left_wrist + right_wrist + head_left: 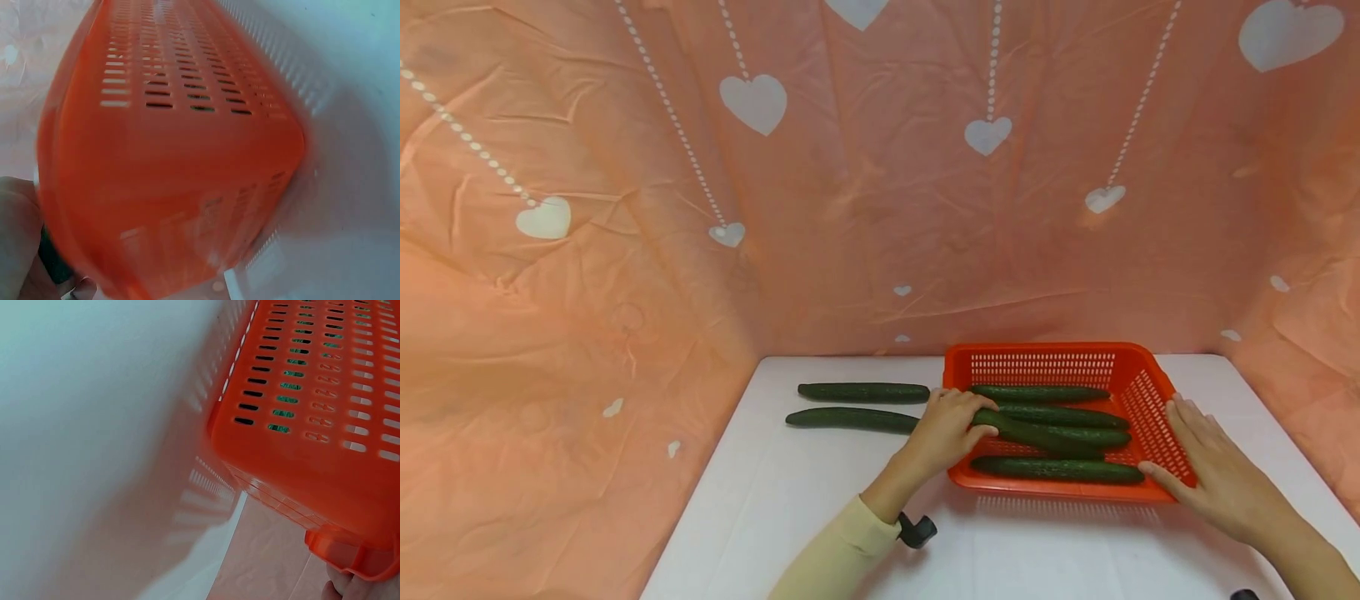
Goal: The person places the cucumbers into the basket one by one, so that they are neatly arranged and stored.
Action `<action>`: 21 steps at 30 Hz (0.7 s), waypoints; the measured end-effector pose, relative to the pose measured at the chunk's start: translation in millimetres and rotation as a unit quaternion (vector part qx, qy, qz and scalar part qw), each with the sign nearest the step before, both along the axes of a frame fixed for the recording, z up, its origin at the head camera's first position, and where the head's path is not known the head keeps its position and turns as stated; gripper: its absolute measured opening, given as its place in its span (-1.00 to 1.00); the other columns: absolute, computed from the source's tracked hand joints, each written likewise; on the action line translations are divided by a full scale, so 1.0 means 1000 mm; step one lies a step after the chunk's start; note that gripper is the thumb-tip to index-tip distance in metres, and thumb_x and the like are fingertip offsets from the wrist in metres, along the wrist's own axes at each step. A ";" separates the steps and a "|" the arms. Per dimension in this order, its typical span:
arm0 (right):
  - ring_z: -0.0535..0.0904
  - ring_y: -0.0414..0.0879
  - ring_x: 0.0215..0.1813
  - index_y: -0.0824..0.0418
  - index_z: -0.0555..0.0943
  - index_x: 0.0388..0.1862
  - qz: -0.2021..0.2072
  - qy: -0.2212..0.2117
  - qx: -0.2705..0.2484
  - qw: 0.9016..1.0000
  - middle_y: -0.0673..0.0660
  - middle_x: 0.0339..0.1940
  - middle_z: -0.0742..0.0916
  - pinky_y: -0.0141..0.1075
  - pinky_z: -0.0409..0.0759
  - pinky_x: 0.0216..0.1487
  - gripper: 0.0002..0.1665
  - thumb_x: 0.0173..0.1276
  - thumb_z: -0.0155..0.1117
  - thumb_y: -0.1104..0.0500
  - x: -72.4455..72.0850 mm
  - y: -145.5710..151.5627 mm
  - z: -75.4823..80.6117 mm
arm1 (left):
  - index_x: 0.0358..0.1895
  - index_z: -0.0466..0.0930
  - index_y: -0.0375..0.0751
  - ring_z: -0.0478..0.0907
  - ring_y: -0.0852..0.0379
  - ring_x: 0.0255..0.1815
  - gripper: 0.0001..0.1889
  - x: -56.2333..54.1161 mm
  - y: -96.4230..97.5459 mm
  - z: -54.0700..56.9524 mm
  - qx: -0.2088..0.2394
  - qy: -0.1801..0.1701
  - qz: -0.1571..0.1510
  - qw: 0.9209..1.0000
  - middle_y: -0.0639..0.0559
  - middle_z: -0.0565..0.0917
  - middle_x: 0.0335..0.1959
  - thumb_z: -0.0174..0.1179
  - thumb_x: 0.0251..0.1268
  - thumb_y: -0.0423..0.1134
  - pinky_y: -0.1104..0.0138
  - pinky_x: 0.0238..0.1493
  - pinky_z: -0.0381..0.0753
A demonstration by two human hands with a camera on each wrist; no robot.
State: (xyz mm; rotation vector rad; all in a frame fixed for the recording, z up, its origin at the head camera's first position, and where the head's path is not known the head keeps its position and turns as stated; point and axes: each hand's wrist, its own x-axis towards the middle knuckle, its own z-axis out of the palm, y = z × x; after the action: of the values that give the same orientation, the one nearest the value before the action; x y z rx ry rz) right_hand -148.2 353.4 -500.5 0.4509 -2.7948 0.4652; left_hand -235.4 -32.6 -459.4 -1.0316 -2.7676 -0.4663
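Left hand [950, 429] pinches a cucumber [1037, 435] by its nine-o'clock end, angled toward four over other cucumbers [1060, 469] in the red basket [1067, 492]; right hand [1225, 475] lies spread at its three-o'clock side. Best lowered gently, basket steadied.

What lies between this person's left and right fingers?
In the head view, the red basket, with cucumbers in it; the left fingers grip one, and the right fingers are at its far end.

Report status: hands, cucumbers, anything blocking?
Left hand holding cucumber over basket. Right hand on basket rim. Two more cucumbers on table. No obstruction seen.
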 end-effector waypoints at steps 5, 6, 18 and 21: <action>-0.37 0.09 0.81 0.50 -0.05 0.72 0.001 -0.004 -0.001 1.000 0.49 0.75 0.04 -0.51 -0.62 0.57 0.23 0.52 0.37 -0.19 0.000 -0.001 0.000 | 0.28 0.71 0.10 0.64 0.14 0.20 -0.62 -0.001 0.012 -0.003 -0.015 -0.006 -0.003 1.000 0.16 0.76 0.20 0.24 0.57 0.12 0.21 0.33 0.40; -0.37 0.09 0.81 0.50 -0.05 0.73 0.001 -0.004 -0.001 1.000 0.49 0.76 0.03 -0.51 -0.63 0.57 0.23 0.52 0.37 -0.19 0.000 -0.001 0.000 | 0.28 0.71 0.11 0.64 0.14 0.19 -0.62 -0.001 0.014 -0.003 -0.016 -0.008 -0.002 1.000 0.17 0.76 0.19 0.24 0.57 0.12 0.22 0.32 0.41; -0.36 0.17 0.81 0.47 -0.09 0.74 -0.006 -0.010 0.000 1.000 0.49 0.76 0.00 -0.51 -0.65 0.55 0.23 0.54 0.35 -0.19 0.000 0.000 -0.001 | 0.24 0.77 0.12 0.70 0.18 0.07 -0.61 -0.007 0.035 -0.004 -0.040 -0.019 -0.009 0.999 0.21 0.82 0.07 0.36 0.48 0.13 0.31 0.27 0.51; -0.36 0.16 0.81 0.47 -0.08 0.74 -0.004 -0.010 -0.002 1.000 0.49 0.76 0.01 -0.51 -0.64 0.55 0.22 0.54 0.36 -0.18 0.000 0.000 0.000 | 0.23 0.77 0.12 0.71 0.19 0.04 -0.61 -0.007 0.039 -0.004 -0.047 -0.019 -0.011 0.999 0.20 0.83 0.03 0.39 0.46 0.13 0.33 0.25 0.54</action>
State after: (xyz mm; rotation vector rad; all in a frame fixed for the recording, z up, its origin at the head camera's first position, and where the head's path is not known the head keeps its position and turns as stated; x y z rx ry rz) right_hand -148.6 353.8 -500.7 0.4368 -2.8126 0.4766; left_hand -242.9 6.1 -463.6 -1.0850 -2.8390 -0.3654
